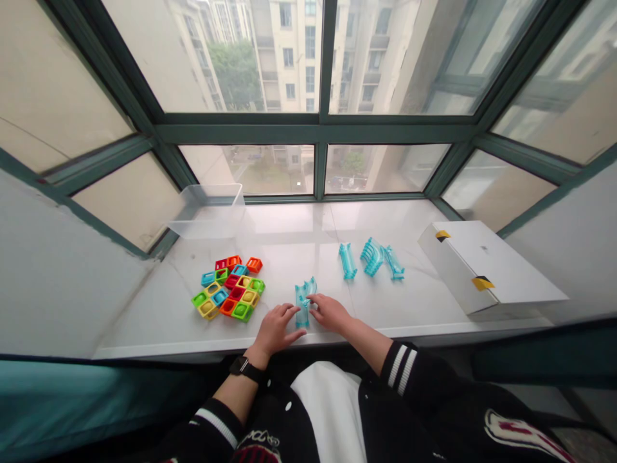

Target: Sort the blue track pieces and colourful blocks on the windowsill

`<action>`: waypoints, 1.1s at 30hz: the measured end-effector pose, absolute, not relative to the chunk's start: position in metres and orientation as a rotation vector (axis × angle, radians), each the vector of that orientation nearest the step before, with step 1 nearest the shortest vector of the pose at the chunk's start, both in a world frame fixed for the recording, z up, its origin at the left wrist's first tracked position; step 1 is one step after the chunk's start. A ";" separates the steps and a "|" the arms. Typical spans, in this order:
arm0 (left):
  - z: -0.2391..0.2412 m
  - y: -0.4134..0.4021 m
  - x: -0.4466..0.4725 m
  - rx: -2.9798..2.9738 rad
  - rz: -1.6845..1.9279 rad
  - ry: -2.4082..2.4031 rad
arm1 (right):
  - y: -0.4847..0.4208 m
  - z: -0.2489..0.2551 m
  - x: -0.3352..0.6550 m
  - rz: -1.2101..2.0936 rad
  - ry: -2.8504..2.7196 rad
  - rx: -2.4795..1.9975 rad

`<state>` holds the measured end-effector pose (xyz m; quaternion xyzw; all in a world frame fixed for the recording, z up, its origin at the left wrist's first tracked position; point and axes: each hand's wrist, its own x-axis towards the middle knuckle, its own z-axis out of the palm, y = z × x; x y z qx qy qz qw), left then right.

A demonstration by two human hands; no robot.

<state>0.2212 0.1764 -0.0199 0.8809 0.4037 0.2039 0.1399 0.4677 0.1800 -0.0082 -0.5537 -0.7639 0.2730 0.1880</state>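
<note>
Two clear blue plastic track pieces (302, 316) lie together near the sill's front edge, one straight, one shorter and curved at its far right. My right hand (331, 313) has its fingertips on the curved piece, gripping it where it meets the straight one. On the other side, my left hand (278, 328) has thumb and forefinger spread, with the forefinger tip against the straight piece's left edge. How the two parts join is too small to make out.
Several colourful square blocks (236, 294) lie to the left, before a clear plastic bin (207, 218). Further right are a straight blue track piece (347, 261), a curved one (373, 257) and another (394, 263). A white box (486, 263) stands far right. Windows enclose the back.
</note>
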 end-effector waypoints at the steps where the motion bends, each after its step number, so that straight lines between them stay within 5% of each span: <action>1: -0.020 0.176 0.221 2.556 0.577 1.163 | 0.180 -0.009 0.469 0.777 -2.135 -1.556; 33: -0.030 0.182 0.219 2.190 0.801 1.420 | 0.122 -0.029 0.532 0.596 -1.950 -1.492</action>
